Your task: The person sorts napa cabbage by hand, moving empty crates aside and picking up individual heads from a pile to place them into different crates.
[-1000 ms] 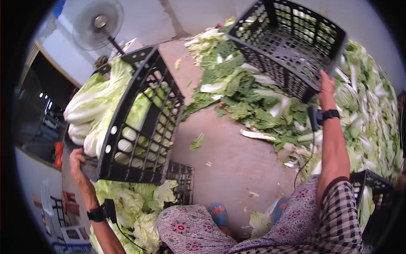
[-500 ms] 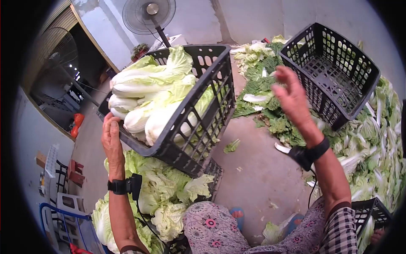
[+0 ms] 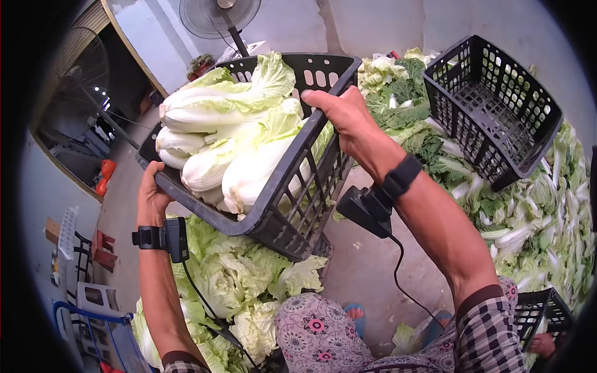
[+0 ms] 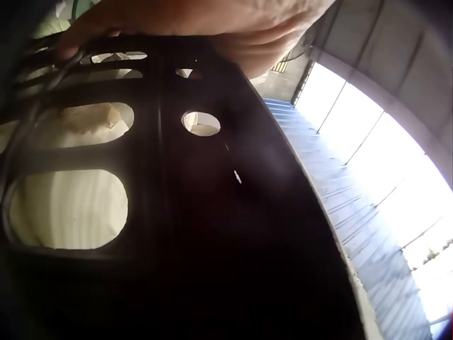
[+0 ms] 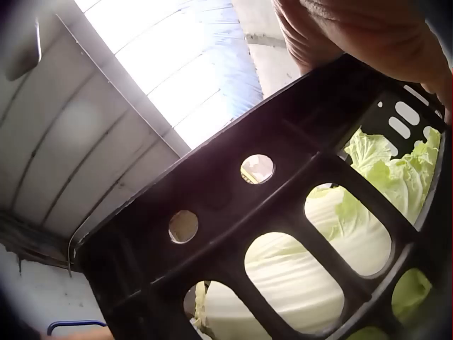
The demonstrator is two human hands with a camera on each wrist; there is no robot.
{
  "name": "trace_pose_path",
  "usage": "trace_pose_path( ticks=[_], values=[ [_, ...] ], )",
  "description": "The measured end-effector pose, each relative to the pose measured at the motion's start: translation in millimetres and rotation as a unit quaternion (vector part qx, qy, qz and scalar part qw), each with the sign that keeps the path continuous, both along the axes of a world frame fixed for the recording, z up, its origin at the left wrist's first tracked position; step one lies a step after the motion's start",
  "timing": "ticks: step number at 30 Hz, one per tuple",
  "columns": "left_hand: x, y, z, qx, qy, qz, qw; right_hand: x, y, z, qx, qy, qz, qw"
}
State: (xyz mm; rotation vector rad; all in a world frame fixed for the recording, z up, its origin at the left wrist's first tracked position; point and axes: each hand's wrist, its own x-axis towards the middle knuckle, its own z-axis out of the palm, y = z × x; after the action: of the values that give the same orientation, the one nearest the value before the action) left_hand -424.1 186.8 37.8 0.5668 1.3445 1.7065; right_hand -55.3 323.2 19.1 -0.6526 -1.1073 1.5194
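Note:
A black plastic crate (image 3: 283, 227) full of napa cabbages (image 3: 208, 171) is tilted in front of me in the head view. My left hand (image 3: 152, 189) grips its near left rim, thumb on top and the other fingers hidden behind the side. On the opposite rim my right hand (image 3: 351, 121) has its thumb hooked over the edge, fingers down the outside. Each wrist view shows a hand on the rim, with pale cabbage (image 5: 294, 283) behind the slots of the crate wall (image 4: 212, 234).
At the right an empty black crate (image 3: 497, 118) rests on a heap of loose cabbage leaves (image 3: 528, 230). More leaves (image 3: 242, 273) lie below the full crate. A standing fan (image 3: 221, 15) is at the back. Another person's hand (image 3: 542, 344) shows by a crate at lower right.
My right hand has let go of the empty crate, moved left and taken hold of the full crate's rim. The left hand stays at the full crate, its thumb now over the rim.

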Motion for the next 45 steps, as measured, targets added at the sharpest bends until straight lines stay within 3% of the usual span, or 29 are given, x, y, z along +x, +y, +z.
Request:
trace_pose_path(
  ticks=[2,5,6,10,11,13,15,17,18,21,23,25,26,27,28,30,31,32,33,36,39,40,43,45],
  values=[
    [26.2,-6.7,13.1,0.007,-0.004,0.003,1.000,0.1,10.0,-7.3,0.003,-0.020,0.009,1.000],
    [-1.1,-4.1,-1.9,0.072,0.028,0.039,0.996,0.9,-3.8,4.1,0.016,-0.005,-0.005,1.000],
    [-20.8,-2.6,-9.0,0.065,0.062,0.117,0.989,3.7,-2.7,3.6,0.045,-0.007,0.003,0.999],
    [20.2,-13.6,-1.8,0.070,0.093,0.155,0.981,23.3,-6.2,-2.7,0.081,-0.014,0.001,0.997],
    [35.6,-15.3,1.0,0.107,0.125,0.144,0.976,33.9,-9.0,-8.3,0.035,-0.061,-0.032,0.997],
    [79.6,-26.2,9.8,0.129,0.146,0.053,0.979,61.6,-38.9,-10.4,0.043,0.055,0.012,0.997],
    [135.3,-25.0,11.9,0.160,0.153,0.051,0.974,98.4,-52.3,-19.5,0.027,0.053,-0.021,0.998],
    [180.2,-18.4,13.8,0.149,0.176,-0.009,0.973,147.9,-59.3,-33.4,-0.007,0.002,-0.093,0.996],
    [189.6,-9.1,5.5,0.151,0.182,-0.043,0.971,174.1,-64.8,-38.0,-0.004,0.012,-0.082,0.997],
    [251.1,8.8,-16.8,0.082,0.223,-0.110,0.965,253.2,-87.1,-53.5,-0.002,-0.021,-0.177,0.984],
    [307.3,8.3,-14.2,0.024,0.225,-0.143,0.964,313.5,-95.8,-84.7,-0.062,-0.026,-0.198,0.978],
    [347.3,11.0,-14.0,-0.015,0.249,-0.216,0.944,372.5,-109.9,-128.4,-0.093,-0.033,-0.239,0.966],
    [342.1,28.0,-28.0,-0.040,0.217,-0.317,0.922,393.3,-114.8,-155.1,-0.098,-0.039,-0.257,0.961],
    [328.1,48.7,-48.3,-0.071,0.186,-0.410,0.890,398.1,-121.2,-171.1,-0.107,-0.044,-0.268,0.956],
    [335.6,43.5,-62.7,-0.146,0.200,-0.397,0.884,368.1,-148.4,-140.7,-0.091,-0.035,-0.294,0.951],
    [351.7,23.7,-90.3,-0.254,0.264,-0.377,0.850,374.6,-144.5,-178.0,-0.089,-0.174,-0.365,0.910],
    [354.4,20.9,-95.9,-0.259,0.251,-0.402,0.841,375.9,-149.7,-188.0,-0.092,-0.244,-0.398,0.880],
    [351.1,19.2,-95.0,-0.229,0.193,-0.461,0.835,374.5,-161.2,-199.7,-0.135,-0.232,-0.466,0.843],
    [352.2,11.5,-82.2,-0.196,0.132,-0.512,0.826,382.8,-162.6,-207.1,-0.156,-0.243,-0.447,0.847],
    [355.2,-6.0,-56.3,-0.138,0.213,-0.541,0.802,405.8,-155.8,-215.4,-0.187,-0.274,-0.382,0.863],
    [343.1,-19.9,-52.9,-0.109,0.308,-0.551,0.768,396.3,-157.4,-206.6,-0.058,-0.386,-0.492,0.778],
    [335.1,-19.9,-58.4,-0.107,0.333,-0.564,0.748,399.3,-154.2,-196.5,-0.026,-0.503,-0.501,0.704],
    [317.9,-22.4,-70.9,-0.125,0.373,-0.559,0.730,379.3,-157.3,-156.2,0.233,-0.532,-0.557,0.593],
    [306.8,-21.7,-75.6,-0.100,0.346,-0.546,0.756,339.7,-176.2,-112.6,0.153,-0.491,-0.377,0.770]
  ],
)
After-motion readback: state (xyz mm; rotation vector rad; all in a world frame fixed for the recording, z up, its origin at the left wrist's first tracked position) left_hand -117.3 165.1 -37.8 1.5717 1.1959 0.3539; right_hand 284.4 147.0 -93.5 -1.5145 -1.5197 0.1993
